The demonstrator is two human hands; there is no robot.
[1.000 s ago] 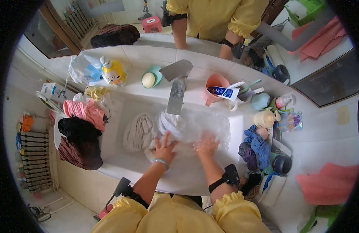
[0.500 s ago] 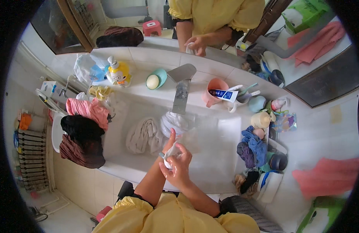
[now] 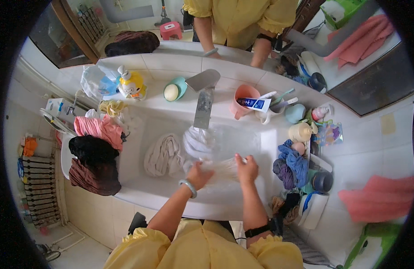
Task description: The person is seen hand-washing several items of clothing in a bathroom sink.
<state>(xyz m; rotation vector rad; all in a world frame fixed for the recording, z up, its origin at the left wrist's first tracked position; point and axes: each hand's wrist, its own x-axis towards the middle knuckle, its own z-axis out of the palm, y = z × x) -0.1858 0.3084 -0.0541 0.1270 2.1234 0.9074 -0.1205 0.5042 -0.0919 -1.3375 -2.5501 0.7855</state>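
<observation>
Over the white sink basin [image 3: 144,195], a wet white cloth [image 3: 225,167] is stretched sideways between my two hands, blurred by movement. My left hand [image 3: 199,175], with a pale bangle on its wrist, closes on the cloth's left end. The other end is gripped by my right hand [image 3: 247,169], thumb pointing up. Just beyond my hands a bunched white garment [image 3: 200,141] lies in water below the metal faucet [image 3: 203,107]. An off-white garment [image 3: 164,154] rests to its left in the basin.
Pink, black and brown clothes [image 3: 95,150] hang over the left edge. Along the back ledge stand a yellow character bottle [image 3: 131,85], a soap dish [image 3: 175,88] and a pink cup [image 3: 242,101]. Blue clothing [image 3: 294,163] and bottles crowd the right side. A mirror spans the back.
My hands have moved apart, from being pressed together around the bunched cloth to stretching it between them. The right hand has shifted right, and the view has shifted slightly.
</observation>
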